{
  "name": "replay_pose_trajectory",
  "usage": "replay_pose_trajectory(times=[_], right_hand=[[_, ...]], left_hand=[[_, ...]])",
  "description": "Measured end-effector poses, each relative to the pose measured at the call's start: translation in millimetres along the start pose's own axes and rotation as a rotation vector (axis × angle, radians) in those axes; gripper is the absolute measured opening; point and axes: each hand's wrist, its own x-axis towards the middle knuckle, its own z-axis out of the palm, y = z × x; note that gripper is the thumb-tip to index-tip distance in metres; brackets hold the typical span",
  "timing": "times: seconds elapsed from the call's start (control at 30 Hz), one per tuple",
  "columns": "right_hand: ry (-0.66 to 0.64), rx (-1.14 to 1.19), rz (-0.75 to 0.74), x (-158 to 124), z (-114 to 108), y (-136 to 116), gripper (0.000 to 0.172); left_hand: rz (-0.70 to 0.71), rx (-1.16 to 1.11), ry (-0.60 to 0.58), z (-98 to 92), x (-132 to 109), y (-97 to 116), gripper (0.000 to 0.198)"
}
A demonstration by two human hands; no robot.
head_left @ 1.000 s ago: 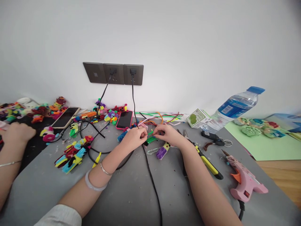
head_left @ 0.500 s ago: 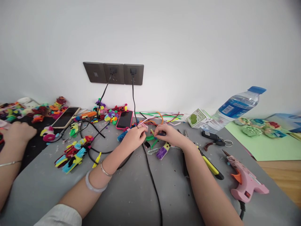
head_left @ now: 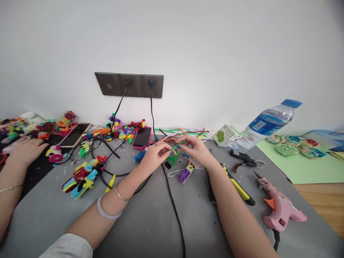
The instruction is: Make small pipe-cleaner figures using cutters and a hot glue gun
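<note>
Between my two hands a short green pipe cleaner [head_left: 177, 144] is held just above the grey table. My left hand [head_left: 155, 156] pinches its left end between thumb and fingers. The fingertips of my right hand [head_left: 195, 149] close on its other end. Below them more green pipe cleaner [head_left: 175, 158] lies curled on the table. A small pipe-cleaner figure with a purple lower part and a yellow top [head_left: 186, 172] rests just in front of my right hand, beside a silvery tinsel strand [head_left: 174, 174].
Black cables run from the wall sockets [head_left: 129, 85] across the table. A pink glue gun [head_left: 283, 206], a yellow-black cutter [head_left: 240, 188], keys [head_left: 251, 162], a tilted water bottle [head_left: 271, 122] and a juice box [head_left: 225, 135] stand right. Phones and pipe-cleaner figures [head_left: 82, 177] lie left, near another person's hand [head_left: 28, 150].
A green pipe cleaner is now stretched between my hands; before, my right hand pinched near the loose pieces. The other person's hand has moved and opened out flat.
</note>
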Motion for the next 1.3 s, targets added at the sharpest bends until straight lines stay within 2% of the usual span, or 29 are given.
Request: replay_pose_trajectory(times=[0.17, 0.27, 0.4, 0.53, 0.7, 1.0, 1.2, 1.3], right_hand=[[-0.048, 0.298, 0.072, -0.2, 2.8, -3.5, 0.023], [-0.104, 0.335, 0.138, -2.6, 3.0, -8.2, 0.022], [-0.139, 0.338, 0.199, -6.0, 0.9, -8.9, 0.024], [-0.173, 0.331, 0.202, -7.2, -1.6, -4.4, 0.023], [-0.181, 0.353, 0.199, -7.2, -1.9, -2.7, 0.021], [-0.187, 0.459, 0.124, -4.7, 0.0, -9.4, 0.021], [-0.258, 0.440, 0.153, -7.1, -1.8, -10.2, 0.017], [-0.288, 0.416, 0.174, -8.0, -3.1, -6.4, 0.018]], left_hand=[[0.117, 0.053, 0.050, 1.3, -2.9, 0.9, 0.008], [0.156, 0.042, 0.092, 1.1, -3.1, 4.9, 0.006], [0.128, -0.091, 0.127, 0.7, -1.5, 11.3, 0.005], [0.032, -0.273, 0.123, 2.3, -1.0, 13.6, 0.004], [-0.025, -0.377, 0.085, 3.3, -1.8, 11.1, 0.007], [-0.023, -0.370, 0.016, 1.4, -1.2, 13.7, 0.007], [0.047, -0.323, -0.100, -2.8, -1.3, 17.9, 0.005], [0.020, -0.337, -0.149, -2.2, -1.5, 18.1, 0.005]])
